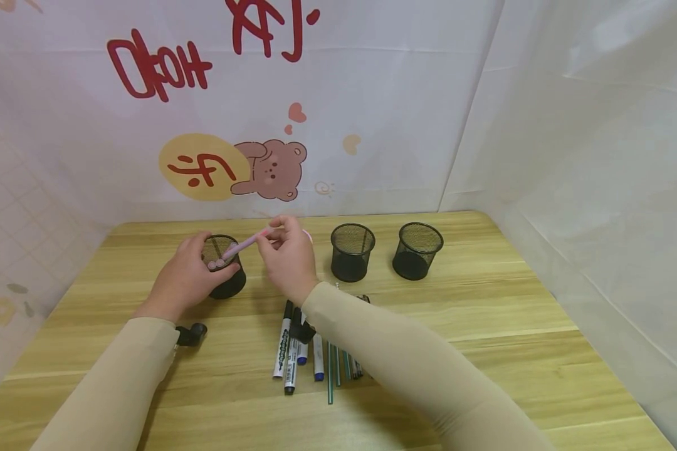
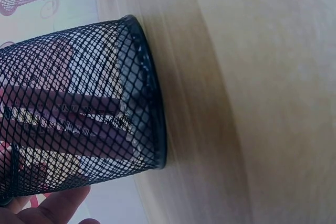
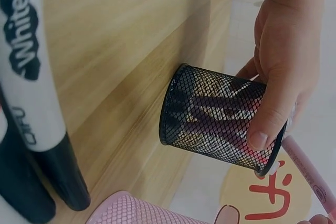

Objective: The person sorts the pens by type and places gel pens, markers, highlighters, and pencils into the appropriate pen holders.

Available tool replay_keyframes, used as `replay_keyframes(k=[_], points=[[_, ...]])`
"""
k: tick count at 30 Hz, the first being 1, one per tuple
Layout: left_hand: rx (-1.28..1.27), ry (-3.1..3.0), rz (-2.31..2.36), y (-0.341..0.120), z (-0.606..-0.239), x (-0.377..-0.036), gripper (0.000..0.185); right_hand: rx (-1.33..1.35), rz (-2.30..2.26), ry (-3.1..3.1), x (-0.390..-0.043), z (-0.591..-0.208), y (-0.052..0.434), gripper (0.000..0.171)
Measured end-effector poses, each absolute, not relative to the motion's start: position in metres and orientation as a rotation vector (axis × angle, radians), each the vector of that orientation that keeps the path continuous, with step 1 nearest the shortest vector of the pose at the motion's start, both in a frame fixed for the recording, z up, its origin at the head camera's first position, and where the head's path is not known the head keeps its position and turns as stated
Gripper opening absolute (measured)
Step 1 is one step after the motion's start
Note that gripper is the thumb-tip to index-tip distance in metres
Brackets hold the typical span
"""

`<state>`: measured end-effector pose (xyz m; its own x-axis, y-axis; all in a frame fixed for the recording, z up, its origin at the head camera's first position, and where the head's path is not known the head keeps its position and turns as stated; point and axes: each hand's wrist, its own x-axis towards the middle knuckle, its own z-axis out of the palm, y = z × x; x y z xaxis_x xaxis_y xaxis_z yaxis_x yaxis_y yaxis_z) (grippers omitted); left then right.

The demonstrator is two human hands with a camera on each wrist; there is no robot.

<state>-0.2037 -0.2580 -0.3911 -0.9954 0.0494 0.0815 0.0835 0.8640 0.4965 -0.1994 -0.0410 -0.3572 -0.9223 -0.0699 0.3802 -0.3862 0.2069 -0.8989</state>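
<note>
My left hand (image 1: 182, 275) grips a black mesh pen cup (image 1: 229, 289) at the table's left, thumb near the rim. Inside that cup stand several pink pens (image 2: 68, 144), seen through the mesh in the left wrist view. Between thumb and fingers, my right hand (image 1: 291, 258) pinches another pink pen (image 1: 241, 245), held slanting, its lower end at the cup's mouth. In the right wrist view this pen (image 3: 311, 174) lies beyond the rim. A pink mesh cup (image 3: 134, 211) is mostly hidden behind my right hand in the head view.
Two more black mesh cups, one in the middle (image 1: 350, 263) and one farther right (image 1: 414, 260), stand toward the back. Whiteboard markers (image 1: 282, 351) and thin green sticks (image 1: 330, 379) lie in front, partly under my right forearm. A printed sheet (image 1: 395, 125) hangs behind the table.
</note>
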Motion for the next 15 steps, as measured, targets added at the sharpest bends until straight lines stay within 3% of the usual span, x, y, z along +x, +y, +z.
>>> replay_keyframes(k=[15], points=[[-0.099,-2.964,-0.798,-0.2583,-0.3918,-0.2042,0.104,0.448,1.794,-2.291,-0.1974,-0.3581,-0.0450,0.018]])
